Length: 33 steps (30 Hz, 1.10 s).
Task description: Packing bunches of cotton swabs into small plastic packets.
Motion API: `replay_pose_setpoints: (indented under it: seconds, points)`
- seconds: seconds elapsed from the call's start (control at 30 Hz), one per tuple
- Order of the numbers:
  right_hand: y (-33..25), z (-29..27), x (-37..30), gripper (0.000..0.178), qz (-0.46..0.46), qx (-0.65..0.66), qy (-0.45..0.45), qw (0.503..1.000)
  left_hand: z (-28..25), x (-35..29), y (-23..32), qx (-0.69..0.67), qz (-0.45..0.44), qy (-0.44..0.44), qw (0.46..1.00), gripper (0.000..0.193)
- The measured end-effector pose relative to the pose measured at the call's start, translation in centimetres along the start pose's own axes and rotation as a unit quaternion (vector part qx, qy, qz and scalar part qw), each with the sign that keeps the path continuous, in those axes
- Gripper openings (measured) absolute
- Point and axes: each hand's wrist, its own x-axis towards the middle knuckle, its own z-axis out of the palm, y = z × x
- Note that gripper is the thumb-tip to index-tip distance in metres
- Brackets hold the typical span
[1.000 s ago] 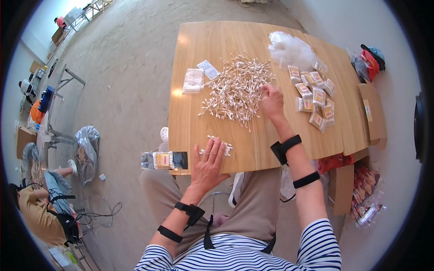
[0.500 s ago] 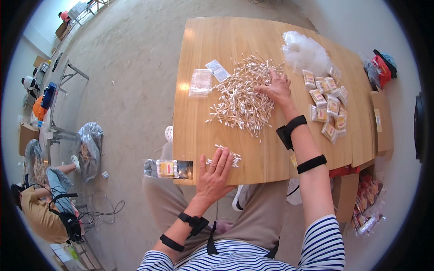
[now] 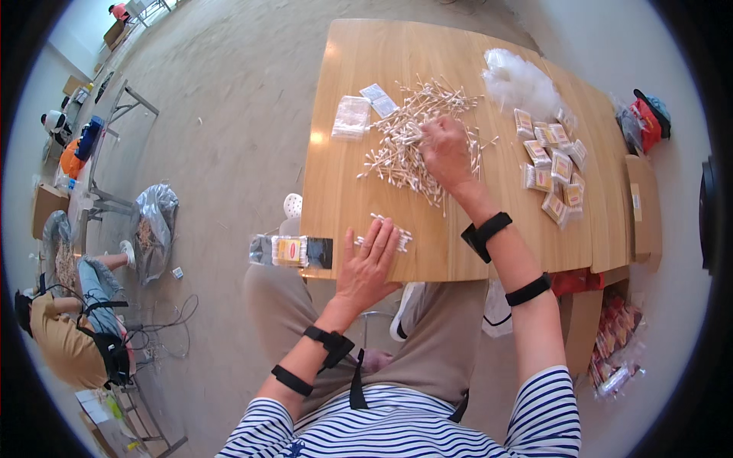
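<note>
A loose heap of cotton swabs (image 3: 401,156) with white tips lies on the wooden table. Over its right part is my right hand (image 3: 447,153), fingers curled in and closed on some swabs; the fingertips are partly hidden. By the front edge, my left hand (image 3: 368,263) lies flat with fingers stretched out over a small row of cotton swabs (image 3: 402,240), whose ends stick out past the fingers. To its left, a filled pack of swabs (image 3: 290,251) with a yellow label rests at the table's corner, on a dark strip.
Clear flat bags (image 3: 351,117) and a printed card or sachet (image 3: 379,100) lie left of the heap. Several packed swab bags (image 3: 561,166) and a pile of clear plastic bags (image 3: 521,82) are on the right. Another person (image 3: 72,340) sits at the lower left.
My right hand has moved left and slightly down across the heap, its spread fingers now curled closed. The left hand stays over the small row. The whole view has shifted slightly.
</note>
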Motion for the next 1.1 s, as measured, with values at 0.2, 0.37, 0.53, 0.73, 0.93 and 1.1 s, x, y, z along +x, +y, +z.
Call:
replay_pose_setpoints:
  seconds: [0.2, 0.37, 0.53, 0.73, 0.93, 1.1]
  points:
    - [-3.0, -4.0, -4.6, 0.034, -0.046, -0.005, -0.026, 0.999, -0.3, 0.0, 0.1, -0.005, 0.008, 0.004, 1.000, 0.119]
    - [5.2, -5.7, -7.2, 0.047, 0.164, -0.146, -0.075, 0.973, -0.3, -0.1, 0.1, -0.005, -0.005, -0.007, 1.000, 0.122]
    - [10.9, -6.6, -7.5, 0.055, 0.238, -0.212, -0.090, 0.944, -1.7, -0.1, -0.2, -0.014, 0.005, -0.013, 1.000, 0.125]
    - [15.0, -5.5, -5.0, 0.058, 0.291, -0.240, -0.162, 0.912, -1.9, 1.2, -1.5, -0.014, 0.042, -0.036, 0.998, 0.128]
    - [14.8, -4.4, -4.1, 0.049, 0.285, -0.295, -0.172, 0.896, -1.2, 1.7, -1.8, -0.018, 0.059, -0.049, 0.997, 0.130]
    - [10.2, -2.8, -2.1, 0.040, 0.240, -0.315, -0.208, 0.895, -1.4, 1.5, -1.5, 0.007, 0.055, -0.046, 0.997, 0.131]
